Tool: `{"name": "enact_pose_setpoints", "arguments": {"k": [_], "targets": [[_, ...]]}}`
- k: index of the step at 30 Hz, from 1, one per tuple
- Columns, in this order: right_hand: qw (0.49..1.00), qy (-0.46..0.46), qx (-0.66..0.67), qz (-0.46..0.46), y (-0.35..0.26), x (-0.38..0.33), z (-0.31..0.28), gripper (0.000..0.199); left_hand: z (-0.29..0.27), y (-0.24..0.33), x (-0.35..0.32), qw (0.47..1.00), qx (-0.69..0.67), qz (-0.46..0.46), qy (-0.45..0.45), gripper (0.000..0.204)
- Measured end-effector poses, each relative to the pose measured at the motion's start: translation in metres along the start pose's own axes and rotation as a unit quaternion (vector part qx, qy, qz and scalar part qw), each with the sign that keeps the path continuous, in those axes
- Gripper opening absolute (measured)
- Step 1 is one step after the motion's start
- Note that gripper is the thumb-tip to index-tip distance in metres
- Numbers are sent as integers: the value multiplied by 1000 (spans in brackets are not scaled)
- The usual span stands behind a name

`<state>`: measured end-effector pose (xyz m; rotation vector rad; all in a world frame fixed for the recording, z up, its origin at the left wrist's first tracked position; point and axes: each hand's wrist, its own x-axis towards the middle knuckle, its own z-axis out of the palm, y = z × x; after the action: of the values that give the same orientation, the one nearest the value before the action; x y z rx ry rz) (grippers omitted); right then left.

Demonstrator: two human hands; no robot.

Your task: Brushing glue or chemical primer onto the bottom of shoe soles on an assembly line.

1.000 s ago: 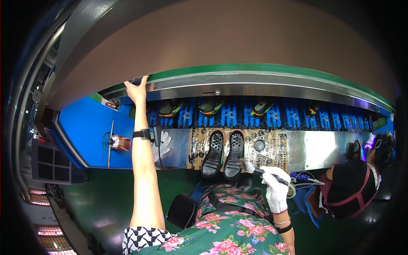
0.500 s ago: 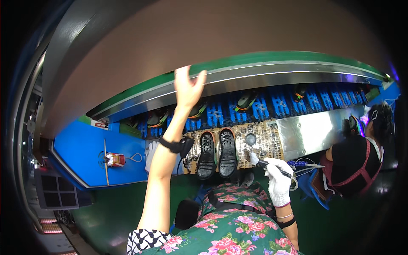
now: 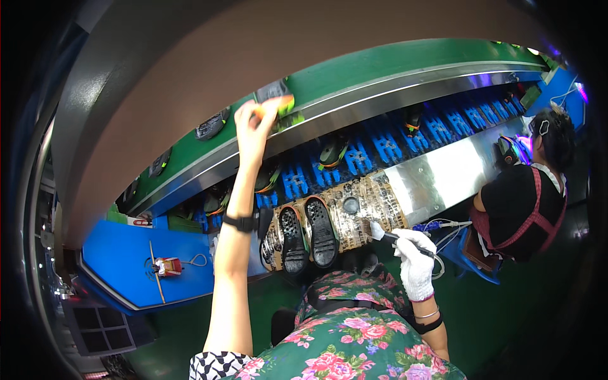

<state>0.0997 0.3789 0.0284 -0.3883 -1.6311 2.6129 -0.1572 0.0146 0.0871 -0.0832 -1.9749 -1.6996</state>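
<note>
My bare left hand (image 3: 253, 126) reaches up to the green upper belt. Its fingers are closed at the orange and yellow-green edge of a dark grey shoe sole (image 3: 272, 92); motion blurs the grip a little. In a white knit glove, my right hand (image 3: 416, 265) holds a brush (image 3: 387, 235) with a dark handle and pale bristles. Two black shoe soles, a left one (image 3: 293, 244) and a right one (image 3: 322, 231), lie side by side on the tape-covered cardboard (image 3: 367, 206) in front of me. A small round dark dish (image 3: 350, 204) sits right of them.
Beyond the cardboard runs a lower line of blue racks (image 3: 386, 147) carrying shoe parts. More soles (image 3: 212, 125) lie along the green belt (image 3: 354, 73). A metal plate (image 3: 437, 174) extends right toward a seated co-worker (image 3: 519, 209). At left stands a blue table (image 3: 120, 253).
The view has turned, and more of the green belt with its soles shows. My left hand, spread before, has closed on a sole there. The right hand still holds the brush.
</note>
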Motion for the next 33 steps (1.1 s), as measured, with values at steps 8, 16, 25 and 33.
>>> {"name": "enact_pose_setpoints", "arguments": {"k": [8,16,25,33], "targets": [[998,-17,51,14,-15,7,-1,22,12,62,-169,975,-156,-153,-33,100],[983,-91,157,18,-41,14,27,21,66,-8,-238,800,-296,-497,-156,72],[992,-115,56,-11,-71,9,13,18,86,43,-258,712,-443,-518,-168,62],[958,-170,-118,-198,-87,25,19,23,104,84,-253,713,-478,-484,-171,84]]}}
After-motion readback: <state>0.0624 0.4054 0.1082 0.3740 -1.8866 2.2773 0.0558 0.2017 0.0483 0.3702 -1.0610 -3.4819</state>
